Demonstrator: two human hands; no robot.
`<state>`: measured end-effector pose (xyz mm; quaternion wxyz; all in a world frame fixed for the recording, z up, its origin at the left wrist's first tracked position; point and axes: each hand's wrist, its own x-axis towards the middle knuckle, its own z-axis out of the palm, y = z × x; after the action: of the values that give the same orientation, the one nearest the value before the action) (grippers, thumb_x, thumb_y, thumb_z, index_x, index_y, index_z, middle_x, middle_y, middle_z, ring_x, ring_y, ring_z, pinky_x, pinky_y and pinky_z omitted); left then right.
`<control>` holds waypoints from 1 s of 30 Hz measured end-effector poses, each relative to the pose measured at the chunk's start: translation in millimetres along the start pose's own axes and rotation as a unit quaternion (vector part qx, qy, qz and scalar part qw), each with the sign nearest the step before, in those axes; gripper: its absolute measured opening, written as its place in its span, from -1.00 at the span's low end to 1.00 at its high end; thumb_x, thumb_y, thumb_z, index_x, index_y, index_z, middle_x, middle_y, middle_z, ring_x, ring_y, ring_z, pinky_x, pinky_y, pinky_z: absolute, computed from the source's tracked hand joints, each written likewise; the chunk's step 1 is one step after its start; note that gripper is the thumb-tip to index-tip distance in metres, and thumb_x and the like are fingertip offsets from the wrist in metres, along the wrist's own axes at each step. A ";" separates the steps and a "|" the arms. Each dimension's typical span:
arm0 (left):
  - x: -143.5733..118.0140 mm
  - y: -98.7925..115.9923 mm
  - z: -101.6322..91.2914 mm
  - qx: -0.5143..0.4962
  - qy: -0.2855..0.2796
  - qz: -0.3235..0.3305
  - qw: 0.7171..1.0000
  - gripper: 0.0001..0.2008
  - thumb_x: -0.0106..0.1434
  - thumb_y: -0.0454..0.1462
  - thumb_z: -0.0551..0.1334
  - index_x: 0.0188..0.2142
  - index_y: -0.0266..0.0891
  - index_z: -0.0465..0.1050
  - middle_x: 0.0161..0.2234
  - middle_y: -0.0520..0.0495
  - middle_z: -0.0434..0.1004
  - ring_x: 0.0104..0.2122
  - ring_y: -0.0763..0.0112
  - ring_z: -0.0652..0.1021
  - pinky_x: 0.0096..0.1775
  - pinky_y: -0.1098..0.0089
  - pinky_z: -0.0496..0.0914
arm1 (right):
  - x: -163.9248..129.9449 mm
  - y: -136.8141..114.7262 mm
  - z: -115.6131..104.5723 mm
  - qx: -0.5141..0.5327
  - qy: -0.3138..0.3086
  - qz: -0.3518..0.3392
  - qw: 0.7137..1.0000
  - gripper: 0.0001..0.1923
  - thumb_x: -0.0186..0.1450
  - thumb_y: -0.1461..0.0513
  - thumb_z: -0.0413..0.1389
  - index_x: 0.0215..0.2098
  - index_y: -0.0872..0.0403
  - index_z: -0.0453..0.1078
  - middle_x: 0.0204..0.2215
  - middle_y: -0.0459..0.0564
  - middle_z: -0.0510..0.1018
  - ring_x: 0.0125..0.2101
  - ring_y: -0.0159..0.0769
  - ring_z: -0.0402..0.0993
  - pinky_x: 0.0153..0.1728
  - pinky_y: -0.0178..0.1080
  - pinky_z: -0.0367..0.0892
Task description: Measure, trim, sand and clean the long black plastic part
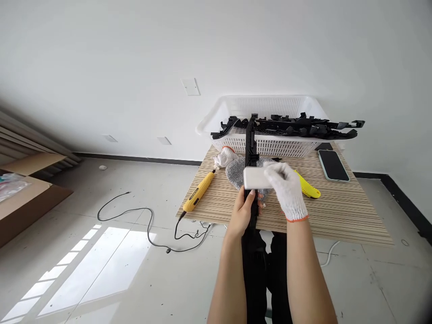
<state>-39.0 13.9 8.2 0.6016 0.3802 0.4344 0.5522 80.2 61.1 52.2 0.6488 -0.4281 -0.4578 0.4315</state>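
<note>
My left hand [243,210], bare, is closed round a long black plastic strip [250,139] with clips and ribs along it. The strip stands lengthwise ahead of me, its far end reaching the basket's front rim. In a white knitted glove with an orange cuff, my right hand [286,186] grips a white rectangular block [255,178] by its right end. The block lies across the strip just above my left thumb; whether they touch is unclear. Beneath them on the table is a speckled grey cloth [235,173], partly covered.
A white plastic basket [222,108] at the back holds several black strips [303,126] jutting past its right side. On the striped table [340,211] lie a yellow corded tool [199,192], white glove [225,157], yellow knife handle [308,186] and phone [333,165]. A black cable [150,225] trails across the floor.
</note>
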 end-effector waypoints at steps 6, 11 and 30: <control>-1.9 2.9 1.3 -0.001 0.002 -0.016 1.000 -0.68 0.29 0.02 0.28 -0.20 -0.15 0.37 -0.31 0.00 0.50 -0.48 0.46 0.46 -0.46 0.43 0.40 | 2.6 -3.1 -5.2 -0.019 0.104 -0.013 0.994 -0.85 0.23 0.13 0.24 -0.40 0.01 0.41 -0.18 0.01 0.63 -0.06 -0.13 0.55 0.06 0.02 0.43; -1.8 2.2 -0.4 -0.009 -0.004 -0.013 1.000 -0.70 0.30 -0.01 0.26 -0.14 -0.13 0.38 -0.30 0.01 0.49 -0.45 0.46 0.49 -0.45 0.45 0.40 | 3.4 -8.4 -31.5 -0.040 0.079 -0.027 0.996 -0.81 0.25 0.09 0.24 -0.42 -0.01 0.41 -0.18 0.00 0.63 -0.09 -0.15 0.56 -0.06 -0.01 0.51; -2.0 -2.0 1.0 0.011 0.000 0.003 1.000 -0.73 0.34 -0.02 0.23 -0.17 -0.15 0.33 -0.31 0.03 0.47 -0.47 0.50 0.46 -0.46 0.47 0.39 | 3.3 2.5 -35.6 -0.098 0.020 -0.025 0.995 -0.70 0.16 0.09 0.30 -0.55 0.04 0.32 -0.09 0.06 0.61 -0.02 -0.08 0.52 -0.06 -0.02 0.43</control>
<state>-37.4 11.7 6.9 0.5955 0.3884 0.4391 0.5493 114.8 59.1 42.9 0.6232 -0.4864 -0.4956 0.3598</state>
